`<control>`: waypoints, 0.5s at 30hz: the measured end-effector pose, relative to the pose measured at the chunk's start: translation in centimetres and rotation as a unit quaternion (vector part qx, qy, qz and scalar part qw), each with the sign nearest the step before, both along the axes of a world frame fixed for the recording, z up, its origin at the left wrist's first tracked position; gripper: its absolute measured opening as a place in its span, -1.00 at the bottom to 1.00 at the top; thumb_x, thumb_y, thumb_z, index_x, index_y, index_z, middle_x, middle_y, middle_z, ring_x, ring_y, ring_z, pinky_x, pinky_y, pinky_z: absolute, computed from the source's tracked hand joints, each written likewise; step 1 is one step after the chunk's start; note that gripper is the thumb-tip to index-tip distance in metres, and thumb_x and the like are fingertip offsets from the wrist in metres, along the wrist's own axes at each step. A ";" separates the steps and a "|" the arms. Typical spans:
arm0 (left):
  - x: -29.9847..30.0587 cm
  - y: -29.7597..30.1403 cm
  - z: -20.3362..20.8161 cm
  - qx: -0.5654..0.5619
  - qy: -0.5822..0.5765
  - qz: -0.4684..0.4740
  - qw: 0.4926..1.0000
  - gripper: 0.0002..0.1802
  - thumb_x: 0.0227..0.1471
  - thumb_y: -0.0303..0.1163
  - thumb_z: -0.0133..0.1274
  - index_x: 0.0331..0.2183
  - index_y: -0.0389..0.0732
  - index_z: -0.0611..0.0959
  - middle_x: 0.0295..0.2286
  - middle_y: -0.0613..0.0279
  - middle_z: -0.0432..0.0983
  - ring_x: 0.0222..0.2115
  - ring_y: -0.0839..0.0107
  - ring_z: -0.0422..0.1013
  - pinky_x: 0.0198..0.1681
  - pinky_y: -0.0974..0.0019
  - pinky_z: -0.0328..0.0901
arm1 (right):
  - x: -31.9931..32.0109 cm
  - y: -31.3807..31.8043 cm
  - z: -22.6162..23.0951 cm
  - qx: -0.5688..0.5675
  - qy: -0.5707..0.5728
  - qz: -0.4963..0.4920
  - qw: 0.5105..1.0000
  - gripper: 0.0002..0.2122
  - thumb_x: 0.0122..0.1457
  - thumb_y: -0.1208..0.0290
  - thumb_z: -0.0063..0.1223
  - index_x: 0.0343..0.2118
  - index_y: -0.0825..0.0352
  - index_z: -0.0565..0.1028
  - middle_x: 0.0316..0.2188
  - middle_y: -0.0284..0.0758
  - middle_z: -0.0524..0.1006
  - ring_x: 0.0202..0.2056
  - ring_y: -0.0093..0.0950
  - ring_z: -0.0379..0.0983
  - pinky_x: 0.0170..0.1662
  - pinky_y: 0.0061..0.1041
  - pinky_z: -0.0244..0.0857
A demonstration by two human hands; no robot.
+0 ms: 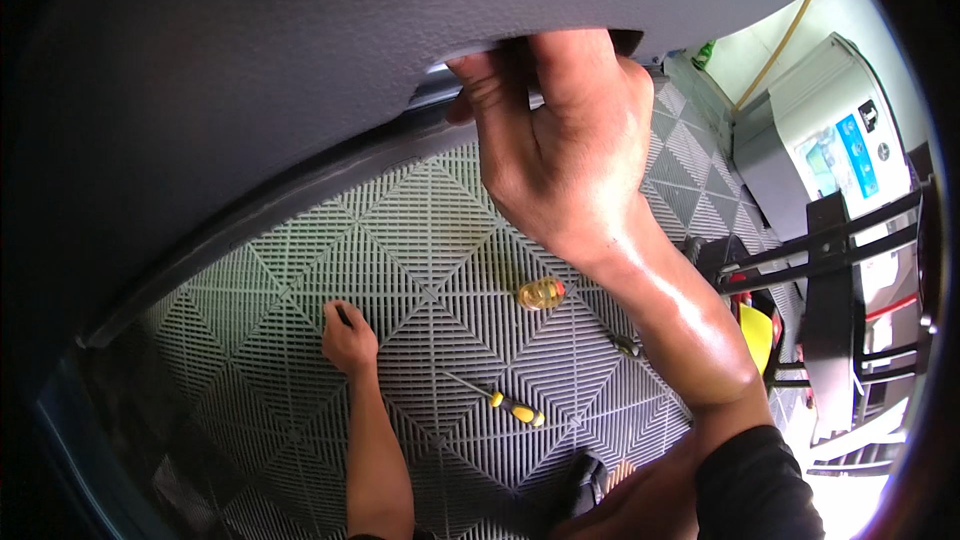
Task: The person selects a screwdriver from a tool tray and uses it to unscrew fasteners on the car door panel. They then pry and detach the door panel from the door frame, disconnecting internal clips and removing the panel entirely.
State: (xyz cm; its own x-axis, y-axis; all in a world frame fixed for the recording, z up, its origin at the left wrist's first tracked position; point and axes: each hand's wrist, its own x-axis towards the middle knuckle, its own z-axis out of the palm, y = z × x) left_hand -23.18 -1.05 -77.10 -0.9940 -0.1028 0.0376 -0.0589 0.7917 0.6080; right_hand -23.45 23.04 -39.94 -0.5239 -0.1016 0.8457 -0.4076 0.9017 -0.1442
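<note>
A large dark grey textured panel (250, 50) fills the upper part of the view. My right hand (570, 130) is raised to a cutout in its lower edge, with the fingers bent and their tips out of sight behind the panel. What they grip there is hidden. Lower down on the left, my left hand (350, 338) is closed above the floor. A short black piece (343, 314) of something pokes out of that fist; its kind cannot be made out. Between my arms, a screwdriver (518, 409) with a yellow and black handle lies on the floor.
A rounded clear yellowish object with a red end (541, 293) rests on the grey slatted floor tiles (430, 240). A small dark metal item (626, 345) lies by my right forearm. Rightward stand a black rack (828, 260) and a grey-white appliance (825, 135).
</note>
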 end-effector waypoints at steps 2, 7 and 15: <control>-1.5 0.8 0.8 0.021 -0.006 0.003 1.000 -0.68 0.34 -0.11 -0.15 -0.25 -0.14 0.55 -0.57 0.14 0.50 -0.62 0.13 0.41 -0.55 0.08 0.28 | 0.4 0.3 -0.3 0.013 0.010 0.012 1.000 -0.67 0.21 0.62 0.19 -0.01 0.43 0.35 -0.46 -0.21 0.61 -0.39 -0.34 0.67 -0.33 -0.47 0.51; -0.1 0.4 0.3 0.007 -0.022 -0.004 1.000 -0.67 0.35 -0.10 -0.16 -0.26 -0.13 0.54 -0.56 0.18 0.50 -0.61 0.18 0.41 -0.56 0.09 0.27 | 0.7 -0.9 -1.9 -0.011 -0.009 0.017 1.000 -0.38 0.12 0.74 0.14 0.23 0.52 0.13 -0.15 -0.07 0.52 -0.10 -0.29 0.57 -0.13 -0.44 0.48; 0.1 0.6 0.1 -0.001 0.009 -0.001 1.000 -0.69 0.35 -0.07 -0.15 -0.27 -0.06 0.54 -0.59 0.19 0.49 -0.61 0.13 0.41 -0.56 0.05 0.28 | 3.9 -3.1 -2.1 -0.546 -0.136 0.236 0.792 -0.60 0.31 0.53 -0.14 0.19 0.47 0.22 0.10 0.03 0.41 0.09 -0.19 0.45 0.06 -0.26 0.41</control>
